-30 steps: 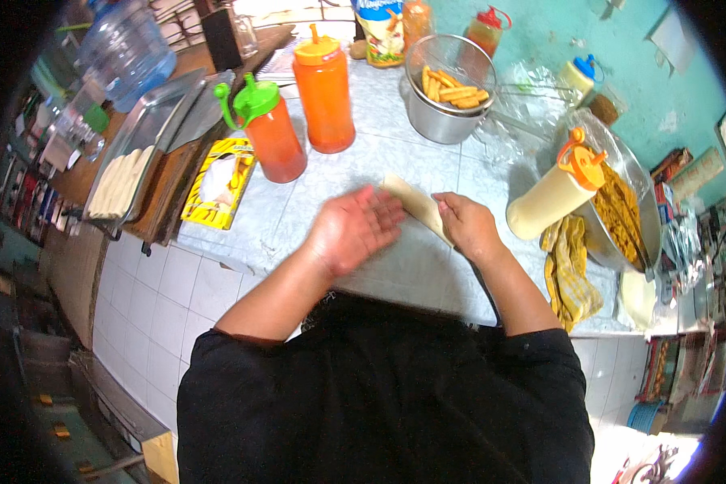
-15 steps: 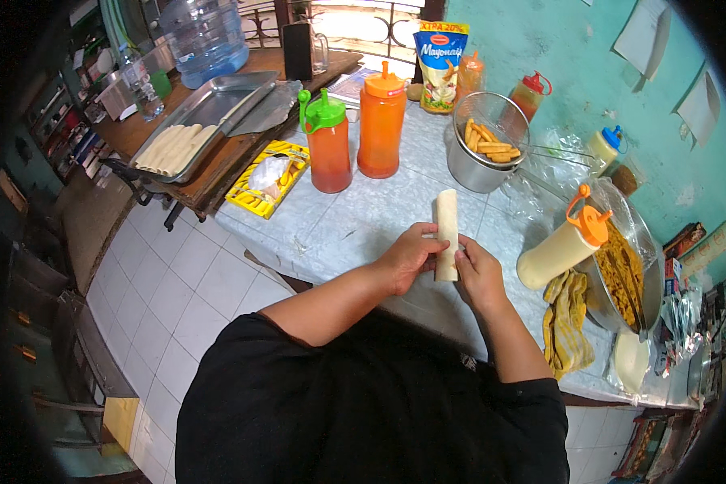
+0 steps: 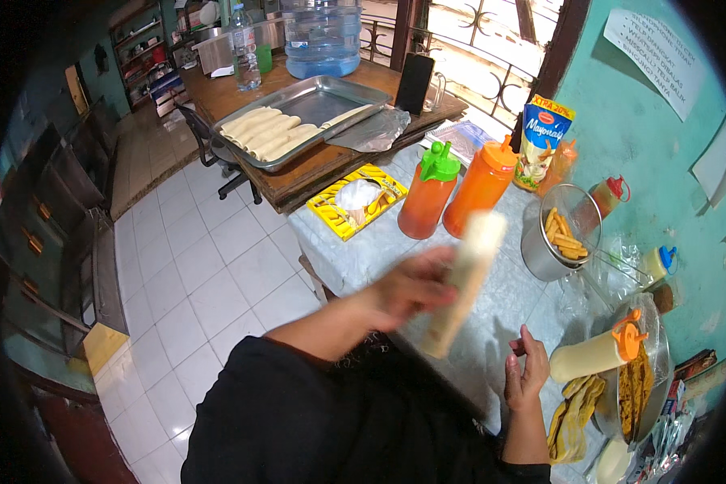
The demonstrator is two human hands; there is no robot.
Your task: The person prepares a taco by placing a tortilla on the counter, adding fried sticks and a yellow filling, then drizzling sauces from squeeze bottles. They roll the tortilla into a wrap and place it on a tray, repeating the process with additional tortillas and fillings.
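My left hand [image 3: 407, 292] grips a pale rolled wrap [image 3: 469, 278] between thumb and fingers, held up off the table at a tilt and blurred by motion. To the right, my right hand [image 3: 527, 367] is empty, its fingers apart, near a cream-filled squeeze bottle [image 3: 585, 360] with an orange cap. A yellow-and-grey cloth [image 3: 574, 419] lies beside that bottle. On the wooden table at the far left, a metal tray [image 3: 343, 93] holds several similar rolls [image 3: 270, 133] laid side by side.
Red [image 3: 424, 202] and orange [image 3: 477, 192] squeeze bottles stand beyond the wrap. A yellow box [image 3: 355, 202] lies at the table's left edge. Farther right are a pot [image 3: 540, 254] with a strainer of fried sticks [image 3: 566, 235] and a bowl of filling [image 3: 636, 395].
My left hand has carried the wrap up and away from my right hand, which has let go and opened. The view has turned left, toward the tray.
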